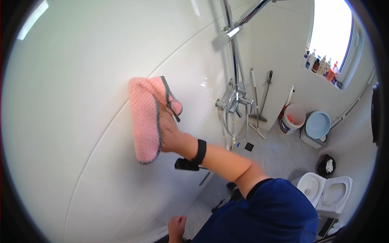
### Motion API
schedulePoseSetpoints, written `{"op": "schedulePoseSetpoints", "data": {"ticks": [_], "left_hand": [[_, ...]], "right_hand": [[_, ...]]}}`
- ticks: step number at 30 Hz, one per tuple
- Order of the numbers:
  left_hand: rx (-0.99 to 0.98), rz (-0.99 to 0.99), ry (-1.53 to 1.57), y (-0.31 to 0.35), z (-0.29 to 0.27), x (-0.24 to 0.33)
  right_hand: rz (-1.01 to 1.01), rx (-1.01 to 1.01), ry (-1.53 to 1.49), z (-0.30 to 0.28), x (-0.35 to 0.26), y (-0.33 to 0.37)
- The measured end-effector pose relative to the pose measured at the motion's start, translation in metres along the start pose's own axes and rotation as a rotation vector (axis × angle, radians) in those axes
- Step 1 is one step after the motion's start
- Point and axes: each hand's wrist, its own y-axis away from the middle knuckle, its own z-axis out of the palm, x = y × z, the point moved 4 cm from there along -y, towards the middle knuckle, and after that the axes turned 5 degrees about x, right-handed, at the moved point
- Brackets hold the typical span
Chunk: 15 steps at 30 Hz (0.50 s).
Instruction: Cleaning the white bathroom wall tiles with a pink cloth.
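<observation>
My right hand [169,131] presses a pink, fluffy cleaning cloth [146,125] with a dark striped edge against the glossy white wall [101,77]. Most of its fingers are hidden under the folded cloth. Around that wrist runs a black strap [199,152], with a small black box [186,164] hanging beside it. Low in the picture, my left hand [176,227] hangs by my body, away from the cloth. Its fingers are curled in, and nothing shows in them.
A chrome shower mixer [237,100] with its rail stands right of the cloth. Beyond are a long-handled squeegee [265,97], a white bucket [292,117], a bin with a blue lid [318,124] and a toilet [312,187]. Several pump bottles [320,65] line the windowsill.
</observation>
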Motion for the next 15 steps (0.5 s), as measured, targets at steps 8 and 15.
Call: {"op": "schedulePoseSetpoints", "data": {"ticks": [8,15], "left_hand": [[0.033,-0.021,0.027,-0.006,0.050,0.025],[-0.338,-0.480,0.351,0.034,0.139,-0.091]], "right_hand": [[0.485,-0.009,-0.075,-0.143,-0.012,0.058],[1.236,0.059,-0.052,-0.265,-0.024,0.166]]}}
